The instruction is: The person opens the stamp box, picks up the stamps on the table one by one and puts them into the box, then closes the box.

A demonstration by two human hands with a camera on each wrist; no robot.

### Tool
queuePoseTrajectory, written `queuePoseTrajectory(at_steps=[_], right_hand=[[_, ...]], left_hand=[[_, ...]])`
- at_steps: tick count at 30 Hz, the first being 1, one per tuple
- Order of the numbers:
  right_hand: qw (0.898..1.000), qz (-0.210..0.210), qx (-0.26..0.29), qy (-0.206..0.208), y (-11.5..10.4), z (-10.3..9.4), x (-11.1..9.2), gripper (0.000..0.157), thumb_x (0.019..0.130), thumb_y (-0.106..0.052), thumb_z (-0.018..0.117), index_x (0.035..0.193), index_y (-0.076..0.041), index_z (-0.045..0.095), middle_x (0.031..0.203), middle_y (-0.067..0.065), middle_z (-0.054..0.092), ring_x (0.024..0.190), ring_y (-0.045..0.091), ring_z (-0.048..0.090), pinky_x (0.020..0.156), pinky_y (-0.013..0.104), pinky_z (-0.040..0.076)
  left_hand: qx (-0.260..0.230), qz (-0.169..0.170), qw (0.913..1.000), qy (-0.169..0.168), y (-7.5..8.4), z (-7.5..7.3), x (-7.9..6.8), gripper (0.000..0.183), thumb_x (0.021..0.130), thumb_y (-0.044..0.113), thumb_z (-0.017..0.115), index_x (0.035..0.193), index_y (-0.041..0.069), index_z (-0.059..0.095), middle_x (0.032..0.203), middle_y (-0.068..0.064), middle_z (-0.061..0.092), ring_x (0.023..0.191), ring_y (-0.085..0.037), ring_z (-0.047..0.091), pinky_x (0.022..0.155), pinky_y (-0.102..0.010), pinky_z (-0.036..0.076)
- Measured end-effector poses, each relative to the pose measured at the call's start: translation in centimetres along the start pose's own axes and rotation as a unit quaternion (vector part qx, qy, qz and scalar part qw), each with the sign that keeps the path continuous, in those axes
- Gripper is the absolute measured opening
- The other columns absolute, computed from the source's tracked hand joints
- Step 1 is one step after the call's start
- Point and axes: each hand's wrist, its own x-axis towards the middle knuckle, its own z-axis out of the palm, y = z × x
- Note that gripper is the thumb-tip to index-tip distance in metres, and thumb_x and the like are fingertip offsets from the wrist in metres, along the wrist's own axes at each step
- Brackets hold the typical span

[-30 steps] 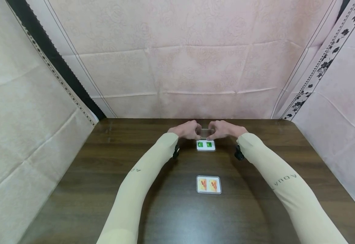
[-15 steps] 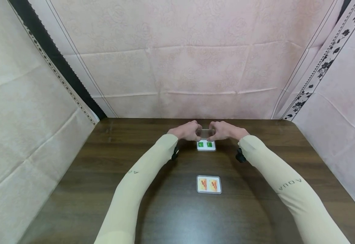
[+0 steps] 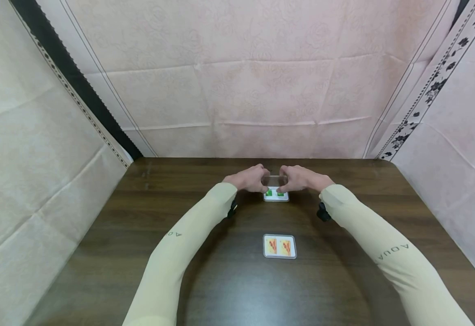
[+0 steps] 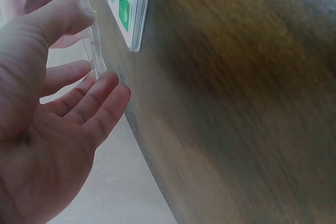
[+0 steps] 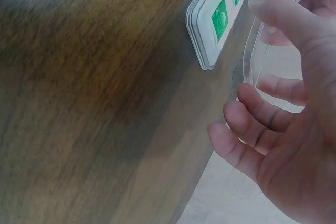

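My left hand point(image 3: 250, 178) and right hand point(image 3: 302, 178) together hold a thin clear plastic cover point(image 5: 253, 51) by its two ends. Each thumb presses the near side, with fingers behind it. In both wrist views the cover is seen nearly edge-on, raised above the table. Just in front of it lies a flat rounded white case point(image 4: 131, 11) with layered edges and two green pictures on its face. The thumbs overlap the top of that case in the head view. Closer to me, a similar flat case point(image 3: 279, 246) shows two orange pictures.
Both cases rest on a dark brown wooden table point(image 3: 221, 280). Its far edge meets a pale patterned cloth point(image 3: 261, 90), and more cloth hangs on the left and right sides.
Both hands have come slightly nearer to me with the clear cover, so the thumbs now overlap the green-pictured case. Neither case has moved.
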Motion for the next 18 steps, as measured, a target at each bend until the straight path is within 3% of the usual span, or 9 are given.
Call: queuePoseTrajectory(at_steps=[18], right_hand=[[1.000, 0.002, 0.021, -0.002, 0.3, 1.1, -0.5, 0.056, 0.086, -0.045, 0.073, 0.123, -0.011, 0.050, 0.099, 0.008, 0.059, 0.084, 0.022, 0.056, 0.069, 0.032, 0.044]], left_hand=[[0.020, -0.006, 0.9997, -0.008, 0.4, 0.8, -0.3, 0.056, 0.093, 0.032, 0.066, 0.141, 0.010, 0.050, 0.132, -0.004, 0.046, 0.108, -0.016, 0.047, 0.098, -0.033, 0.046]])
